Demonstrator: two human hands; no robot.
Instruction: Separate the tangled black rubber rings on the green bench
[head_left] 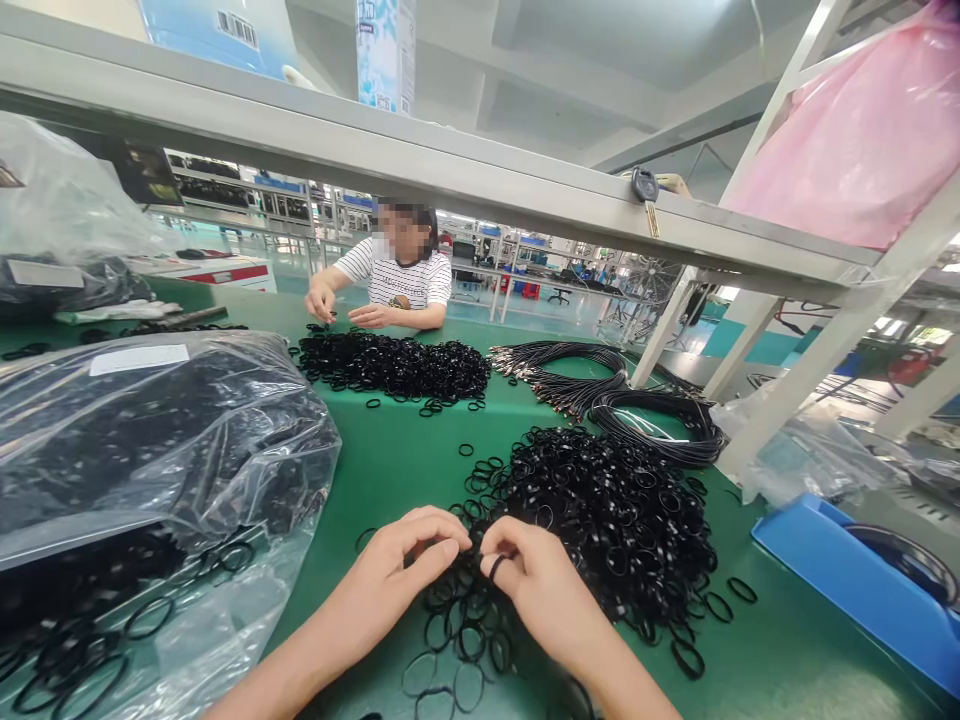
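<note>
A large heap of black rubber rings (pixel 615 530) lies on the green tabletop, with loose rings (pixel 471 640) spread at its left and front edge. Over that left edge, my two hands almost meet at the fingertips. My left hand (pixel 416 555) is closed, thumb near the curled fingers; what it pinches, if anything, is hidden. My right hand (pixel 536 575) is curled closed, and a single black ring (pixel 495 567) shows around its thumb.
Opposite, a person (pixel 409 270) in a striped top handles another ring pile (pixel 397 365). Coiled black cables (pixel 652 425) lie behind my heap. A clear bag (pixel 225 430) of black items fills the left; a blue bin (pixel 847 590) stands right. A shelf beam (pixel 450 150) crosses overhead.
</note>
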